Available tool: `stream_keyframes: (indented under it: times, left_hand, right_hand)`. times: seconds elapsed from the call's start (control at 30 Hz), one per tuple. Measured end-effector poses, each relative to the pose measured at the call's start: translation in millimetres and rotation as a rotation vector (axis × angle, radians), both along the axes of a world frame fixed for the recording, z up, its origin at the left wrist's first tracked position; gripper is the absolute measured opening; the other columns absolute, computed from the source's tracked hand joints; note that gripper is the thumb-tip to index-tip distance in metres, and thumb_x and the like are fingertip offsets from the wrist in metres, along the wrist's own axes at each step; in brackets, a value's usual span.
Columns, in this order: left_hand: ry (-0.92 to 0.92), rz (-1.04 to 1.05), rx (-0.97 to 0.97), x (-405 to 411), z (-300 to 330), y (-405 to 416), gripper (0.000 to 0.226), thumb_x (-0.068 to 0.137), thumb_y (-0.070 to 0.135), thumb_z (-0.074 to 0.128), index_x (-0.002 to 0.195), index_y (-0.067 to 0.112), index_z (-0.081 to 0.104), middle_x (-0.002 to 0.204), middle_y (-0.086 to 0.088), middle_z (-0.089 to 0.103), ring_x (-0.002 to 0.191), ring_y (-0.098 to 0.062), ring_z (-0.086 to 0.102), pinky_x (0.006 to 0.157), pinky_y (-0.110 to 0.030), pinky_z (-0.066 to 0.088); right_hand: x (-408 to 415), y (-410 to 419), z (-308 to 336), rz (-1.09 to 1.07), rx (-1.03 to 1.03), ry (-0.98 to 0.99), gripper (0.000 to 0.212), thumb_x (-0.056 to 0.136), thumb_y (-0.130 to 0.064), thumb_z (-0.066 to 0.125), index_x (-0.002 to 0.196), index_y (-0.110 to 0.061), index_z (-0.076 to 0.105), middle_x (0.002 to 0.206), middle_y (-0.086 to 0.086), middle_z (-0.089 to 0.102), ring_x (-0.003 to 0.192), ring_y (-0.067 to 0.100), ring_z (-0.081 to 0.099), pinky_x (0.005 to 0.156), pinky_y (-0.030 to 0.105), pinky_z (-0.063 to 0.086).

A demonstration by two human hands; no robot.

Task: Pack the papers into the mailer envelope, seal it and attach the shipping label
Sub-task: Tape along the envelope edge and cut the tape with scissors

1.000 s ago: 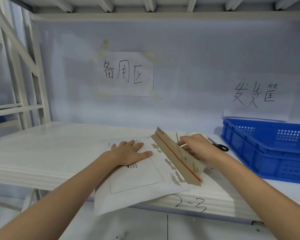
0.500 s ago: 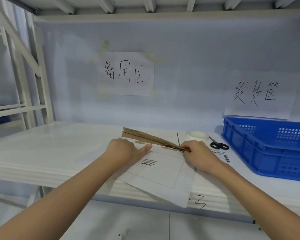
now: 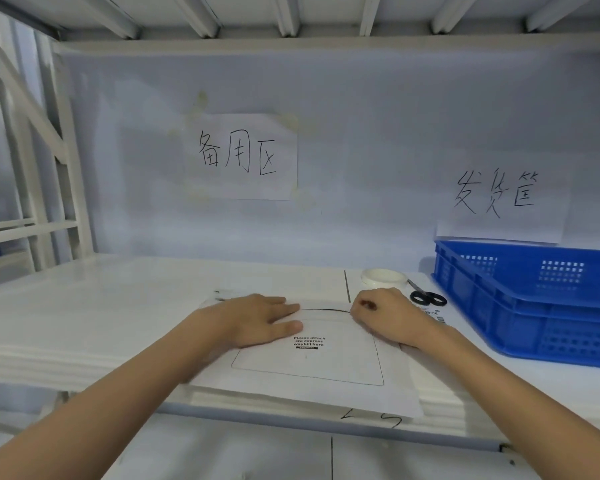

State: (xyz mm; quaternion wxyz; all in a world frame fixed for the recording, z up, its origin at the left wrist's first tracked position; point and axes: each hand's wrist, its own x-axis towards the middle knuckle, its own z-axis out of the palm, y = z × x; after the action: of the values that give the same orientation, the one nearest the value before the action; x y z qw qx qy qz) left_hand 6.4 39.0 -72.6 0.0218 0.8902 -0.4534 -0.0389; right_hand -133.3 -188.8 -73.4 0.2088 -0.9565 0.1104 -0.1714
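Observation:
The white mailer envelope (image 3: pixel 309 368) lies flat on the shelf, printed waybill box facing up, its near edge over the shelf front. Its brown flap no longer stands up and is out of sight at the far edge. My left hand (image 3: pixel 257 320) rests flat on the envelope's far left part, fingers straight and pointing right. My right hand (image 3: pixel 385 315) sits at the far right corner with fingers curled, thumb and forefinger pinching the envelope's edge. A strip of the shipping label (image 3: pixel 438 316) shows just right of that hand. No papers are visible.
A white tape roll (image 3: pixel 383 278) and black-handled scissors (image 3: pixel 428 298) lie behind my right hand. A blue plastic crate (image 3: pixel 534 299) stands at the right. The white shelf (image 3: pixel 101 313) stretches to the left, with two handwritten signs on the back wall.
The raised brown flap has been folded down flat and the envelope has turned square to the shelf front. Both hands moved with it toward its far edge.

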Motion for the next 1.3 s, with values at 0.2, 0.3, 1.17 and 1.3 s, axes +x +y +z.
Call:
stream_keyframes:
  times: [0.2, 0.3, 1.17, 1.3]
  left_hand:
    - [-0.088, -0.022, -0.003, -9, -7, -3, 0.068, 0.092, 0.075, 0.021, 0.153, 0.045, 0.023, 0.163, 0.013, 0.023, 0.148, -0.018, 0.025, 0.117, -0.040, 0.024]
    - [-0.138, -0.019, 0.035, -13, -4, -9, 0.068, 0.091, 0.076, 0.019, 0.150, 0.044, 0.031, 0.156, 0.008, 0.038, 0.138, -0.024, 0.040, 0.110, -0.041, 0.034]
    - [0.513, -0.015, -0.732, 54, -6, -2, 0.014, 0.086, 0.031, 0.068, 0.086, 0.023, 0.079, 0.097, -0.004, 0.076, 0.087, -0.012, 0.068, 0.090, -0.034, 0.053]
    - [0.543, 0.126, -0.852, 64, -1, 4, 0.013, 0.093, 0.024, 0.063, 0.090, 0.017, 0.074, 0.099, -0.003, 0.074, 0.074, -0.009, 0.065, 0.068, -0.023, 0.054]
  right_hand:
    - [28, -55, 11, -0.202, -0.094, -0.072, 0.035, 0.099, -0.009, 0.042, 0.127, -0.011, 0.063, 0.135, 0.005, 0.059, 0.116, 0.025, 0.057, 0.094, 0.031, 0.046]
    - [50, -76, 8, -0.257, -0.207, 0.066, 0.038, 0.100, -0.013, 0.041, 0.134, -0.014, 0.056, 0.138, 0.010, 0.056, 0.119, 0.030, 0.055, 0.092, 0.037, 0.049]
    - [112, 36, 9, 0.091, 0.246, -0.029, 0.005, 0.094, -0.020, 0.047, 0.096, -0.019, 0.051, 0.105, 0.009, 0.064, 0.094, 0.031, 0.066, 0.089, 0.044, 0.051]
    - [112, 33, 1, 0.064, 0.456, -0.098, 0.012, 0.094, -0.019, 0.048, 0.099, -0.010, 0.053, 0.097, 0.004, 0.060, 0.078, 0.022, 0.068, 0.086, 0.037, 0.053]
